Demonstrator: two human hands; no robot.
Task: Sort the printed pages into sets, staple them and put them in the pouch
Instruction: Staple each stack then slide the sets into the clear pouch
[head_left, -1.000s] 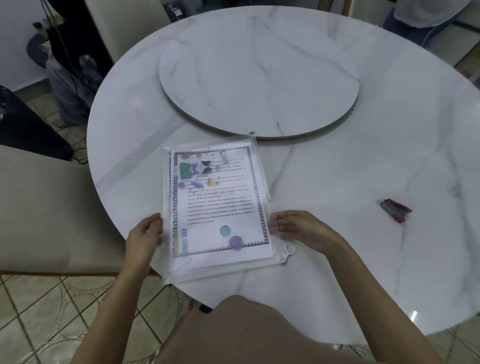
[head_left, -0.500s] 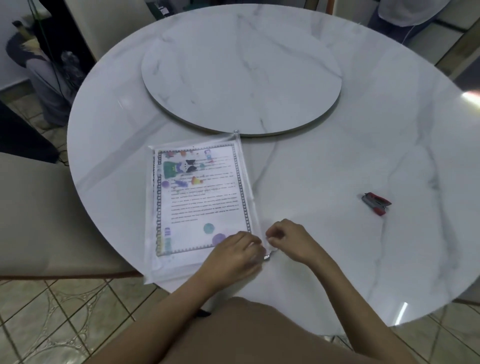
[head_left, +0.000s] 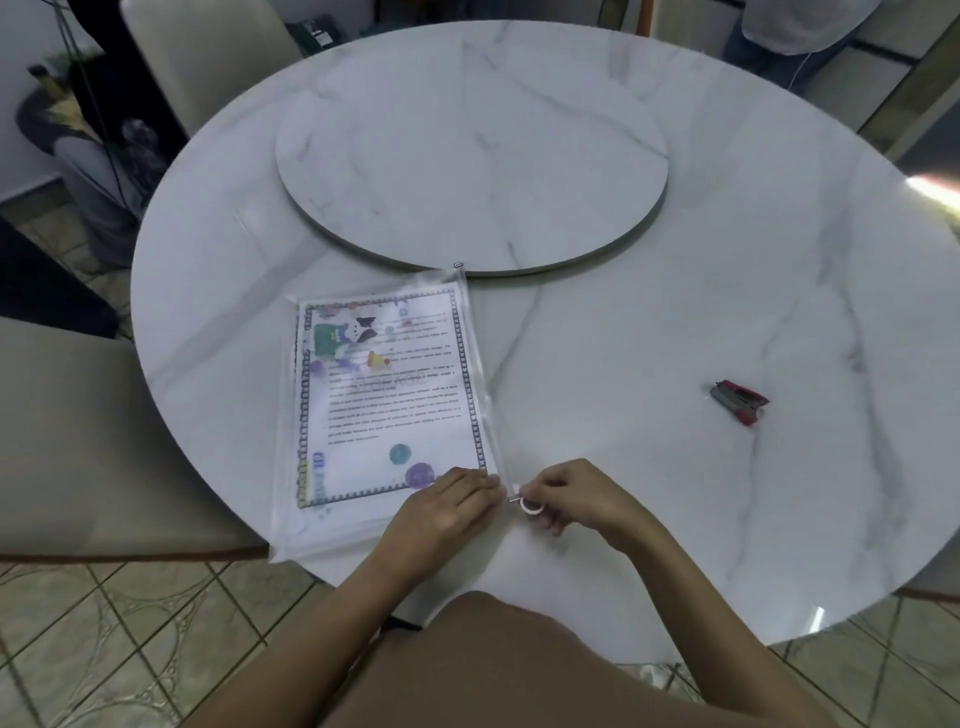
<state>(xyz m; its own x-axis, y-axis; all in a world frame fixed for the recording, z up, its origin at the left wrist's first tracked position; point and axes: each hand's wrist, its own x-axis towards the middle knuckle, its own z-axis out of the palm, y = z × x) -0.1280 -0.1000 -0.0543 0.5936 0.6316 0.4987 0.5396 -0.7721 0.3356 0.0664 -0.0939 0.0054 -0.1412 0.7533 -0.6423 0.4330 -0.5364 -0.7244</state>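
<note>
A round white marble desk (head_left: 623, 467) fills my view, with a raised marble turntable (head_left: 467, 156) at its middle, a beige chair (head_left: 78, 441) pushed in on the left and a patterned tile floor (head_left: 130, 649) below.

Both grips work close together at the near edge of the desk. The clear pouch (head_left: 332, 530) lies flat under and ahead of the left grip (head_left: 441, 512), its near left corner hanging a little over the desk's rim. The printed pages (head_left: 395, 395) are inside it, the top sheet face up with a chequered border and coloured cartoon figures.

The left grip rests on the pouch's near right corner, fingers laid over the plastic and pressing it down. I cannot tell whether the thumb is tucked beneath.

Just to the right of it, almost touching, the right grip (head_left: 576, 499) is closed narrow around the zip pull (head_left: 531, 508), thumb and forefinger pinching its white ring at the near end of the zip track. That track runs away from the grips along the pouch's right side towards the turntable.

The red stapler (head_left: 740, 408) lies on the bare desk well to the right of the right grip and further out, apart from everything else.
</note>
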